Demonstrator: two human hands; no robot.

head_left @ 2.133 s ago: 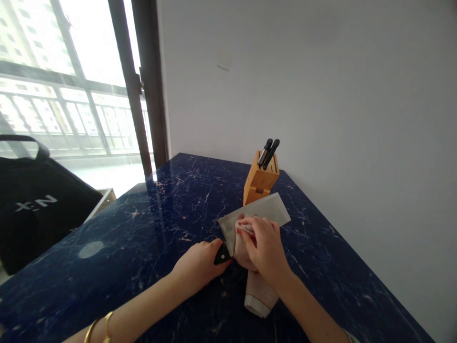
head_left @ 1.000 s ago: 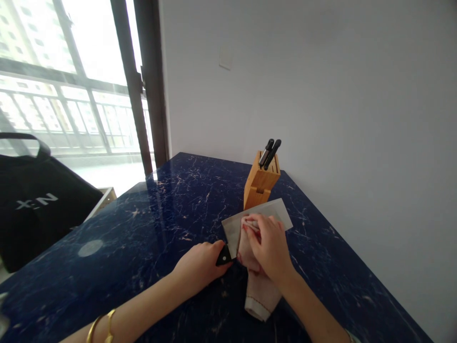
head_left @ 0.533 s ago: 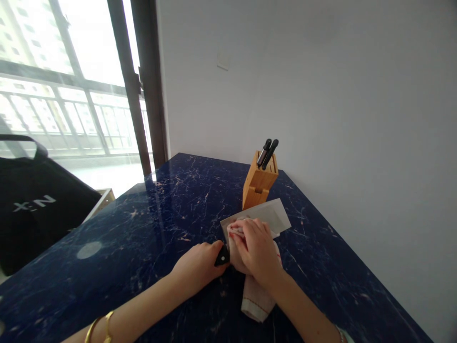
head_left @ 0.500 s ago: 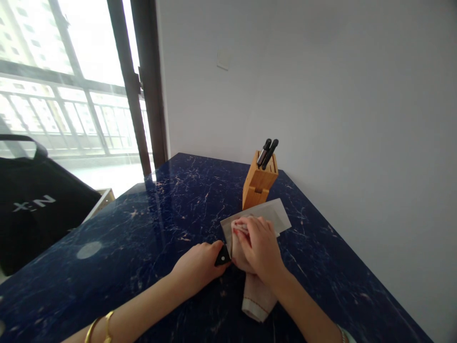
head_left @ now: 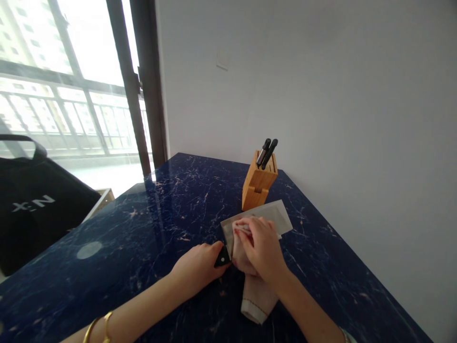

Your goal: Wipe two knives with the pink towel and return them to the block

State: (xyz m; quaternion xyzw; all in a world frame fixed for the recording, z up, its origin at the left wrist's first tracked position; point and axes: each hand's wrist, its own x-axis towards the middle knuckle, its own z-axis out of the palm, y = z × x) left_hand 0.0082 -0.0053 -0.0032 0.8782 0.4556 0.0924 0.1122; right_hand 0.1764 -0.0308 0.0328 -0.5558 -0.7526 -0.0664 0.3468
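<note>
At the near part of the dark blue table (head_left: 185,190), which has a marble pattern, there is a cleaver (head_left: 280,216) with a wide metal blade. The left hand (head_left: 198,259) is closed around its black handle (head_left: 222,257); most fingers of this hand are hidden from the view. The right hand (head_left: 262,243) has its thumb and fingers pressed together, pinching a folded pale cloth (head_left: 255,297) against the upper face of the blade. The other end of the cloth, with a stitched line across it, extends toward the person. Whether the blade lies on the table or slightly above it, I cannot tell. Just beyond the blade stands a wooden knife block (head_left: 260,180), with 2 black-handled tools (head_left: 270,153) in its upper slots. On the left forearm there is gold jewellery (head_left: 107,328). Farther to the left, beside the table, is a black bag (head_left: 39,209) with white letters
</note>
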